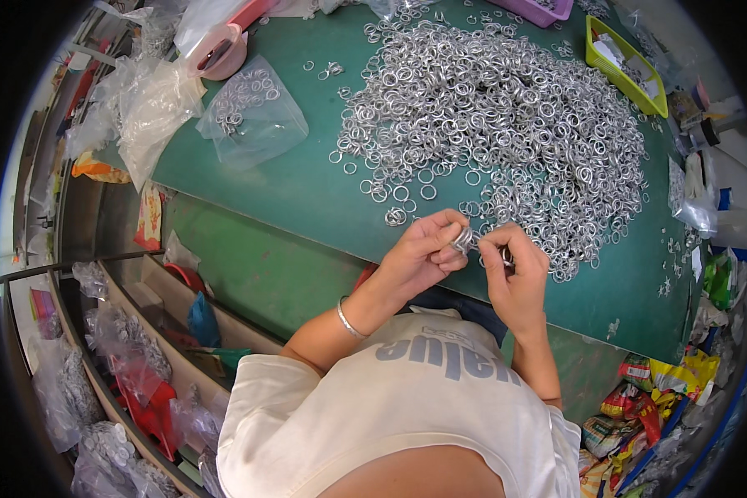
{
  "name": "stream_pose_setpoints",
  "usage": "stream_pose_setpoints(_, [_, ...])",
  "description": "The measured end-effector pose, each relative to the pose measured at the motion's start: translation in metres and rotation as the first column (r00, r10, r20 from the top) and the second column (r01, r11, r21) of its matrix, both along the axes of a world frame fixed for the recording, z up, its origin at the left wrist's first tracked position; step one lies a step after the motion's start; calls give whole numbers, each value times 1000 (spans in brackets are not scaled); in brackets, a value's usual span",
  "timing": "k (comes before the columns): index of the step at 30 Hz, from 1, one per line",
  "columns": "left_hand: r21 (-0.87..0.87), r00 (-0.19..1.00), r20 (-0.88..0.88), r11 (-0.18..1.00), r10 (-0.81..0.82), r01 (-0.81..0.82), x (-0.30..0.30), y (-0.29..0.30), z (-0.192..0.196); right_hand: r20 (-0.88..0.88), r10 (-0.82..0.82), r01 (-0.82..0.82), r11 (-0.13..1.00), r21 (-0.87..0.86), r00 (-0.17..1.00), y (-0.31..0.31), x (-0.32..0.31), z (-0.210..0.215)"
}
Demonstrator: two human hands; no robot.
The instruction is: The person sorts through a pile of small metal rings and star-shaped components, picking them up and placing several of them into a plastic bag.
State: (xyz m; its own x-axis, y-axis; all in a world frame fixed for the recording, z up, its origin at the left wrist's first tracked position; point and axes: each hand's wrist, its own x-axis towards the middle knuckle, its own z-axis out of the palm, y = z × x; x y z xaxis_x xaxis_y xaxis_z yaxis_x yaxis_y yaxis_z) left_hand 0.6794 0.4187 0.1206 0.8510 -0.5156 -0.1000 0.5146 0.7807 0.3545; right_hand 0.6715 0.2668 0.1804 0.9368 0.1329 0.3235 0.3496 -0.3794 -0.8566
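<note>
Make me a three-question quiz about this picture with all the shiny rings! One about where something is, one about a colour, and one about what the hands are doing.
1. Where is the yellow-green basket?
A. at the table's far right
B. on the floor
C. on the person's lap

2. What colour is the table top?
A. red
B. green
C. white

3. What are the left hand and right hand doing?
A. resting flat on the table
B. pinching small metal rings between their fingertips
C. holding a cup

Answers:
1. A, it sits by the far right edge, beyond the big ring pile.
2. B, bare green shows around the pile.
3. B, both hands meet on the rings, above the table edge.
</note>
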Motion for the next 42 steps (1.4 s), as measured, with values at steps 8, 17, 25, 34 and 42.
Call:
stream_pose_setpoints(8, [-316,954,-43,910,-297,269,2,0,-2,-194,60,-21,980,198,979,-6,-3,-3])
stream_pose_setpoints(17, [271,982,154,960,-110,66,1,6,12,-380,220,-93,941,326,898,-18,5,-8])
stream_pose_setpoints(25, [509,949,315,849,-28,-144,2,-18,12,-261,-154,216,949,228,953,-47,-4,-12])
stream_pose_setpoints(34, [665,951,307,720,-21,-199,3,-28,0,-342,-736,808,567,161,584,-275,-29,-45])
stream_pose_setpoints(42, [698,956,292,687,-16,-202,0,-32,-2,-297,-895,919,378,-113,332,-420,-63,-76])
